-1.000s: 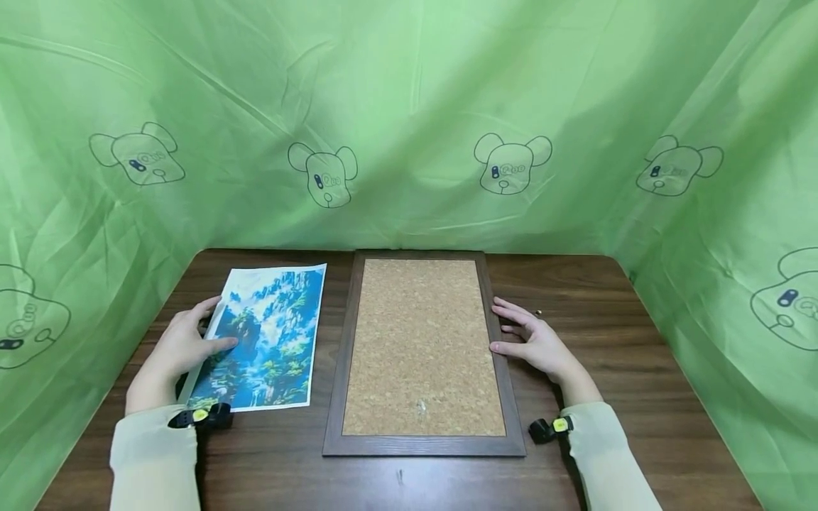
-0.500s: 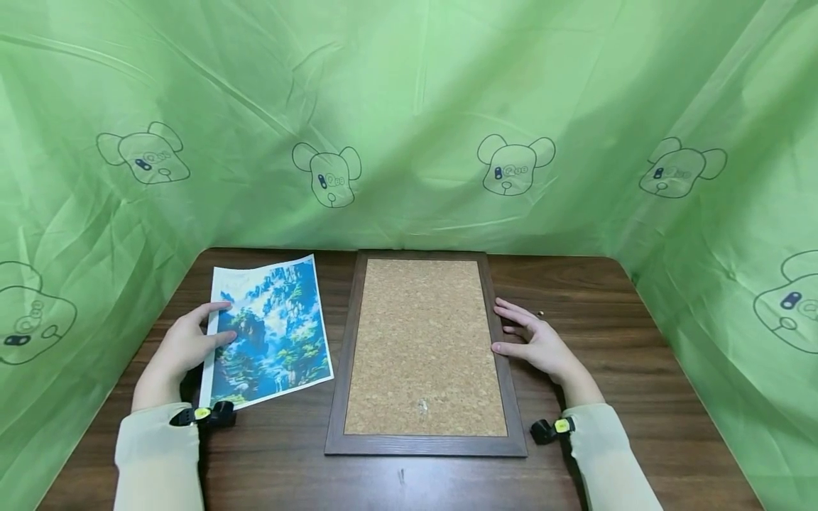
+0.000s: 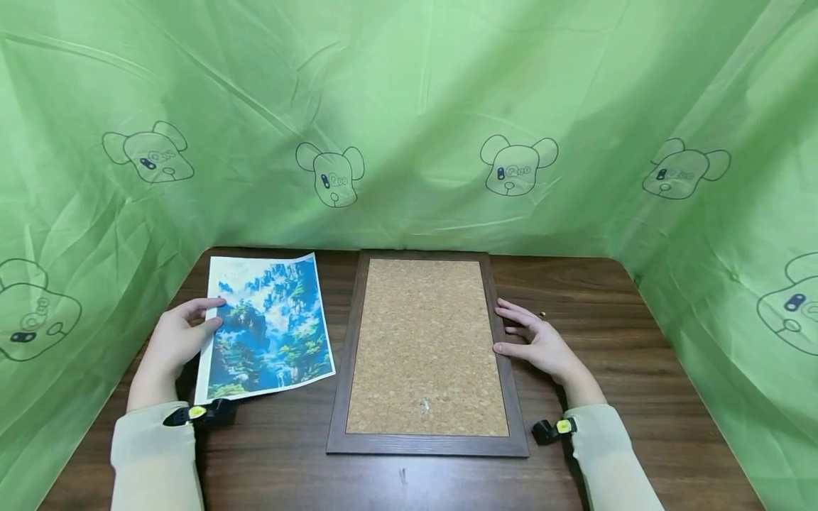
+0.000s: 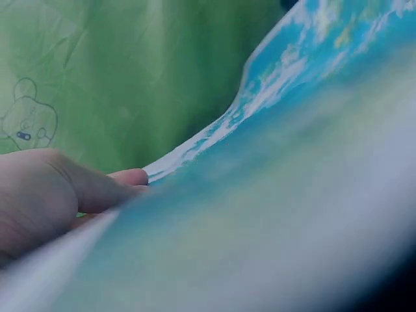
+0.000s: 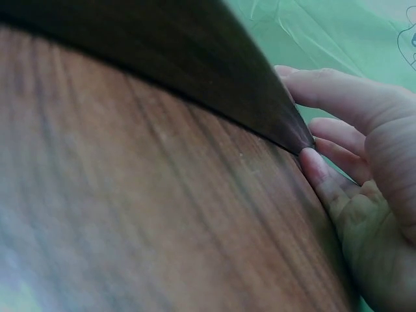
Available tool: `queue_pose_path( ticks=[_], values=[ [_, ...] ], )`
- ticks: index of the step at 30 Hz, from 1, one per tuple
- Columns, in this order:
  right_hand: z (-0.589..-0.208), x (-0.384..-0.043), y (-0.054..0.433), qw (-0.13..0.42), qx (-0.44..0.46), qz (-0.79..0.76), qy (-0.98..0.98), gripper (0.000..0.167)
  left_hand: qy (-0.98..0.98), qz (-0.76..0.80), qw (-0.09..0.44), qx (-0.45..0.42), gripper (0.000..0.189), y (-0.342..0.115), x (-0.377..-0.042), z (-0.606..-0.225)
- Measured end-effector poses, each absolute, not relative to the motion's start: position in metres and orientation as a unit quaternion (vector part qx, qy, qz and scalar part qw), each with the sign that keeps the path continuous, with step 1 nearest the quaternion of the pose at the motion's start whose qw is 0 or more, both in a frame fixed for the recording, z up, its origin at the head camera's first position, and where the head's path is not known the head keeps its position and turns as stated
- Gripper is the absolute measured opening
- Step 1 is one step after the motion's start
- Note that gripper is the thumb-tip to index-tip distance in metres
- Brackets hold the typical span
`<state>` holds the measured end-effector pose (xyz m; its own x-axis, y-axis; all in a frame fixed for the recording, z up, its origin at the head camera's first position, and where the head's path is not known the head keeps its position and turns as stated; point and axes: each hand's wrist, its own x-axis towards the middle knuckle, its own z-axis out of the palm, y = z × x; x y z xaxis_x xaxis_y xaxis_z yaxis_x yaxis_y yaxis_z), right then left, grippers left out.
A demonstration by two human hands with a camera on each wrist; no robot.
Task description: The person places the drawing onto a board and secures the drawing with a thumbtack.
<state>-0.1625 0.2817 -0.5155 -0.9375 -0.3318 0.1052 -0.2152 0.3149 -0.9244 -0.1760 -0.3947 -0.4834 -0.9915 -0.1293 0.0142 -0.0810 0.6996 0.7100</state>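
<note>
At the left of the head view, a landscape print (image 3: 275, 326) in blue, white and green is held at its left edge. My left hand (image 3: 175, 344) pinches that edge between thumb and fingers. In the left wrist view the sheet (image 4: 214, 214) bends and stands partly raised. A corkboard (image 3: 428, 348) with a dark brown frame lies flat on the table. Against the frame's right side rest the fingertips of my right hand (image 3: 543, 351). From the right wrist, the frame's side (image 5: 195, 58) shows close up, touched by the thumb and fingers.
The brown wooden table (image 3: 594, 305) carries both things. A tiny object (image 3: 542, 314) lies beyond my right hand. A green cloth (image 3: 409, 128) with drawn bear heads encloses the back and sides.
My left hand has taken hold of the print's left edge and raised the sheet, which has turned and shifted slightly. My right hand and the corkboard hold their place.
</note>
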Motion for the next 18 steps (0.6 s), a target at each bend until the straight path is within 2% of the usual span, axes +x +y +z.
queue_pose_path(
  ticks=[6, 18],
  values=[
    [-0.515, -0.162, 0.282, 0.051, -0.174, -0.556, 0.811, 0.074, -0.898, -0.434, 0.051, 0.058, 0.044, -0.402, -0.171, -0.473],
    [-0.514, -0.162, 0.281, 0.048, -0.170, -0.545, 0.820, 0.073, -0.826, -0.561, 0.027, 0.055, 0.038, -0.407, -0.170, -0.465]
  ],
)
